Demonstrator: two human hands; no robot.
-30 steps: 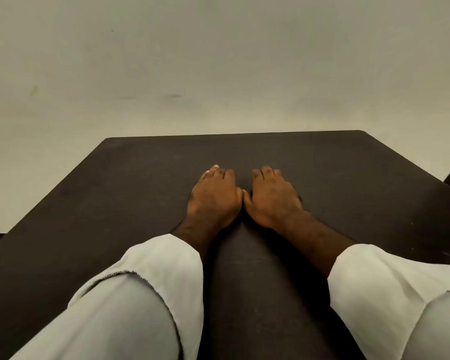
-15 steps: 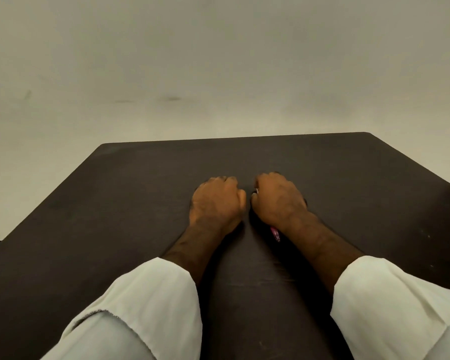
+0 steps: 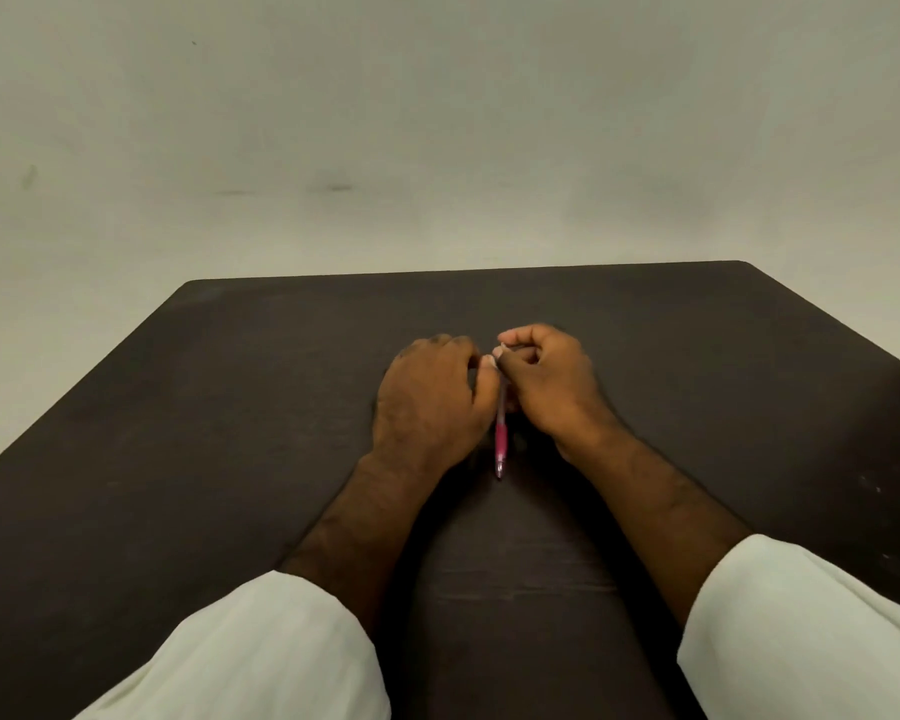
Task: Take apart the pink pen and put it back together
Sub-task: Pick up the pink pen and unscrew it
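Observation:
A pink pen [image 3: 500, 439] with a darker pink grip runs between my two hands, its tip pointing toward me just above the dark table [image 3: 230, 407]. My right hand [image 3: 552, 381] is curled around the pen's far end, fingertips pinched at the top. My left hand [image 3: 430, 402] presses against the pen from the left, its thumb and fingertips meeting the right hand's at the upper barrel. The pen's far end is hidden inside the fingers. The pen looks whole.
The dark brown table fills the lower view, with its far edge [image 3: 463, 270] against a pale wall and a rounded corner at the back right. My white sleeves [image 3: 261, 652] cover both forearms near the front edge.
Both hands lay flat, then curled; the pen first showed under my right hand. Now both hands have lifted slightly and hold the pen between them, most of its lower barrel visible.

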